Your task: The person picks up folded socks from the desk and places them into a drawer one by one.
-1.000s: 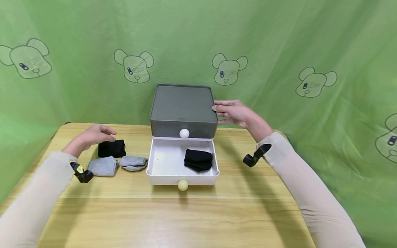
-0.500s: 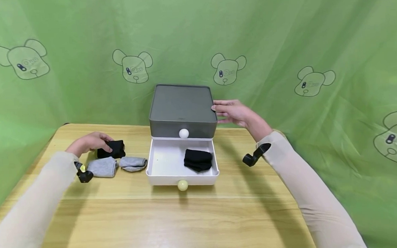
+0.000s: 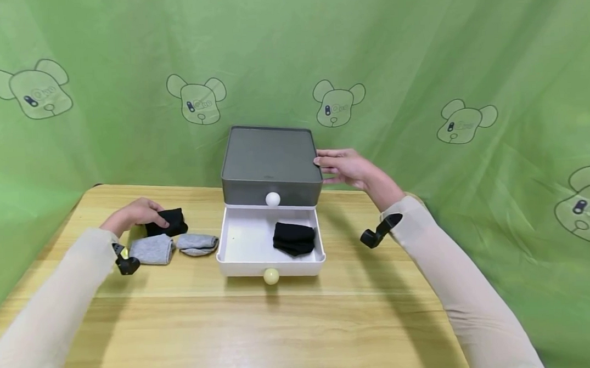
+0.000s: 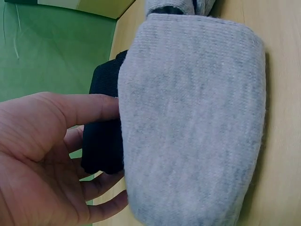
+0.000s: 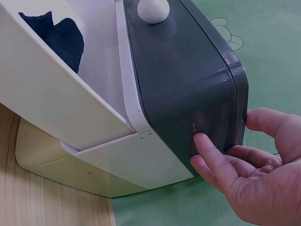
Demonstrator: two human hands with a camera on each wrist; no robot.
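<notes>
At the left of the table, my left hand (image 3: 140, 212) pinches a folded black sock (image 3: 174, 221) between thumb and fingers. In the left wrist view, a folded grey sock (image 4: 193, 117) covers part of that black sock (image 4: 103, 141). A second grey sock (image 3: 197, 244) lies beside the drawer. My right hand (image 3: 346, 168) rests against the right side of the grey-topped drawer box (image 3: 271, 155), thumb at the top edge and fingers along the side wall (image 5: 188, 136). The white drawer (image 3: 248, 238) is pulled out. Another black folded sock (image 3: 294, 239) lies in its right half.
The wooden table (image 3: 282, 333) reaches back to a green curtain (image 3: 269, 53) behind the box. A white knob (image 3: 273, 199) sits on the upper drawer and a yellow knob (image 3: 271, 276) sticks out low at the front.
My left hand has come down onto the black sock and taken hold of it, tilting it slightly. The right hand stays at the box's side.
</notes>
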